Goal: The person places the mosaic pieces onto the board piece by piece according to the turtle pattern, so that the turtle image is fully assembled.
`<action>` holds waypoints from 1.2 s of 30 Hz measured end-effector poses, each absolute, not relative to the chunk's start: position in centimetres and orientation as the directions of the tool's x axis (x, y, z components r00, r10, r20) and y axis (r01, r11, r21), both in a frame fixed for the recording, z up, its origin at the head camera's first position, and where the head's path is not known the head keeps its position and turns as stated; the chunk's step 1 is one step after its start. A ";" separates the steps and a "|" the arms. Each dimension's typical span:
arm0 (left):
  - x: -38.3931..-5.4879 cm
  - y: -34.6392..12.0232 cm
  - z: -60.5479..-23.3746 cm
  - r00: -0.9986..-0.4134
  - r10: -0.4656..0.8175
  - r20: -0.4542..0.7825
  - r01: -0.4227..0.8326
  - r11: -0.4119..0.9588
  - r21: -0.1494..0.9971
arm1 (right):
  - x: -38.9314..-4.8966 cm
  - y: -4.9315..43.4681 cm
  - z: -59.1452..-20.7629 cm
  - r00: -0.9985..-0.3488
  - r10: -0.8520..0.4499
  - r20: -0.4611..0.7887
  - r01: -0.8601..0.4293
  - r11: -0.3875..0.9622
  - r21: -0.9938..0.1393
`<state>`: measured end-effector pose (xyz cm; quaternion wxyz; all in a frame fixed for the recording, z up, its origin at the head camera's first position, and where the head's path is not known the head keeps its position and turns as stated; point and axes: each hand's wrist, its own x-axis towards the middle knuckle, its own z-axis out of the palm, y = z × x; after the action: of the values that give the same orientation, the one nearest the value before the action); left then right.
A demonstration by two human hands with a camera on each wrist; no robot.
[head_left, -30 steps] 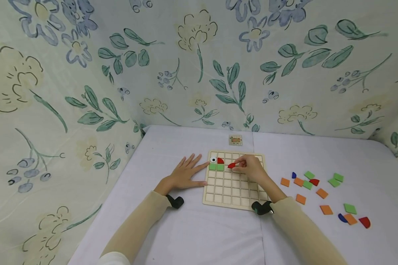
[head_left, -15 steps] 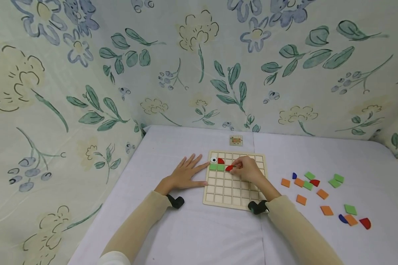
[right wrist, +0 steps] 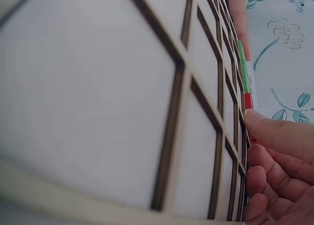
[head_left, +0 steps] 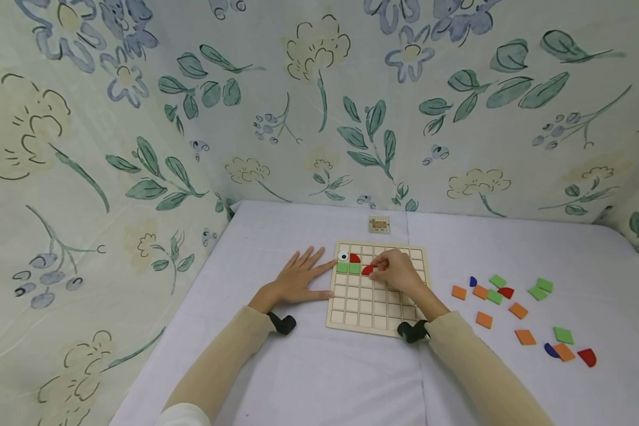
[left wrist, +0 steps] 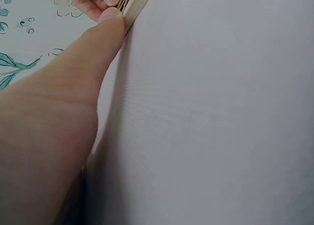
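A wooden grid board [head_left: 346, 320] lies on the table. My left hand [head_left: 296, 283] is spread flat beside it, index finger and thumb touching its left edge. My right hand [head_left: 397, 271] pinches a red quarter-round tile [head_left: 367, 270] at a cell in the second row, just right of two green square tiles [head_left: 348, 268]. Above those greens sit a white eye tile [head_left: 343, 257] and another red quarter-round tile [head_left: 355, 258]. In the right wrist view, the thumb [right wrist: 274, 131] presses the held red tile [right wrist: 248, 101] against the grid, partly hiding it.
Loose orange squares [head_left: 525, 337], green squares [head_left: 563, 335], red quarter-rounds [head_left: 587, 357] and blue half-rounds [head_left: 551, 350] are scattered to the right of the board. A small picture card [head_left: 379, 225] lies behind the board. A floral cloth [head_left: 319, 118] hangs beyond the table.
My right hand has moved slightly left and down with the red quarter-round tile, bringing it to the cell beside the green tiles. The left hand has stayed in place.
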<state>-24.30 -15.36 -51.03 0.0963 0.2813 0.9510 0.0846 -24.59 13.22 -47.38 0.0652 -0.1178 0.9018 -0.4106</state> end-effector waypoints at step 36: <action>-24.3 -15.4 -51.4 -0.819 0.562 -0.111 0.532 0.818 0.216 | -22.1 19.8 -45.3 -0.969 -0.244 0.041 -0.174 0.554 -0.814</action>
<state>-24.30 -15.45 -51.39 0.0851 0.2882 0.9497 0.0879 -22.13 19.79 -45.30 0.0383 -0.1188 0.8805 -0.4573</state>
